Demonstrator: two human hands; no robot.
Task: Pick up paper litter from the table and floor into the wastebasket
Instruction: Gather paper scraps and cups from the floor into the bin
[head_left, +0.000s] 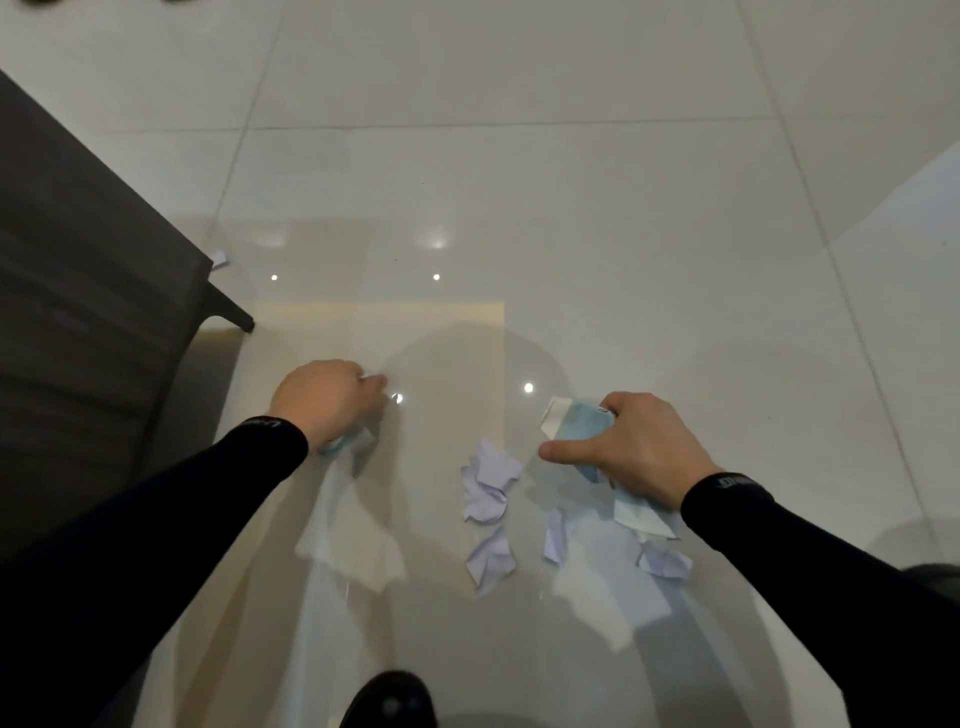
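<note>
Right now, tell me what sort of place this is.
Probably a living room or lounge, indoors: glossy pale floor tiles, a dark upholstered seat on short legs, and a glass tabletop littered with crumpled paper.

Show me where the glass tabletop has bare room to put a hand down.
Bare: the far glass tabletop beyond both hands, and the strip between the left hand and the largest crumpled paper. Crowded: beside the right hand, where smaller crumpled pieces cluster.
</note>
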